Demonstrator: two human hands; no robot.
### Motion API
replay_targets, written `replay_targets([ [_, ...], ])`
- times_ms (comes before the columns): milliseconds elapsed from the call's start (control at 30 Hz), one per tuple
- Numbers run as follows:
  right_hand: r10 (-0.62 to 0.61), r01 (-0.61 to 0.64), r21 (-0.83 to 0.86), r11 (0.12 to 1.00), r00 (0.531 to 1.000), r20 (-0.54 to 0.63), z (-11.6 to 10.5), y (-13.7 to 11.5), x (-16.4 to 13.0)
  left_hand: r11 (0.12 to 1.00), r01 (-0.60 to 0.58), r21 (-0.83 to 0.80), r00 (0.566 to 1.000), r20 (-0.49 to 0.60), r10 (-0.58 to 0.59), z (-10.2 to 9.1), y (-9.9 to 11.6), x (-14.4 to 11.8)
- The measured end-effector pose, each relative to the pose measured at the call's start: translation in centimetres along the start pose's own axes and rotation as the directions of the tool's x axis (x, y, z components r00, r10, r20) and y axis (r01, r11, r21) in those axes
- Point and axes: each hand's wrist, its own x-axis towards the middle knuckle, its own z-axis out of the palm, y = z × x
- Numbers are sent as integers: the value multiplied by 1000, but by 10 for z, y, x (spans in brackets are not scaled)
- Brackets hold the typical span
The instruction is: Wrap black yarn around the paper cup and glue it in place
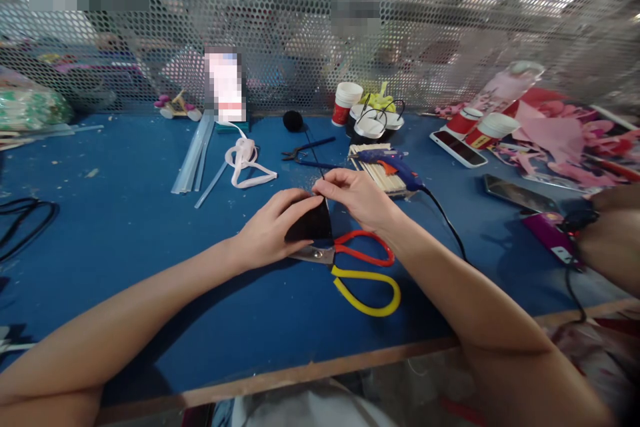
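Blue felt-topped workbench [150,227] backed by perforated metal mesh [280,27]. Left hand [273,230] and right hand [357,197] both pinch a small black flat piece of material [311,223], left fingers clamped on its near side, right fingertips on its top edge. Just under the grip, touching the bench: scissors with red and yellow loop handles [360,270]. Beyond the grip: blue hot glue gun [393,163] resting on a bundle of wooden sticks [380,177], dark pliers [303,150]. Off to the left of the grip, white ribbon [245,160] and clear glue sticks [193,160].
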Motion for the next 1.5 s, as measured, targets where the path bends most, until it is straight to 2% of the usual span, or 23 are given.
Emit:
replay_targets([
  [200,-36,36,13,999,999,-21,0,-3,-2,1000,-20,16,1000,-14,21,2,-1,-1],
  [533,-29,29,6,1000,999,-35,0,-5,-3,1000,-28,9,999,-21,28,0,0,0],
  [733,-41,40,-36,999,999,-33,0,0,-1,1000,3,31,1000,26,-4,-2,2,1],
  [1067,31,-31,-26,999,999,19,0,4,1,999,43,5,997,61,-43,-2,2,2],
  [1267,-3,-20,-211,977,994,-112,-12,-8,0,996,46,74,998,35,-49,-4,0,4],
  [1367,21,-18,-261,965,1000,8,-15,-23,-8,993,60,101,998,6,-61,-4,-2,4],
  [1500,42,9,-300,954,986,164,-11,-31,-16,989,52,137,998,-39,-47,-2,-4,3],
])
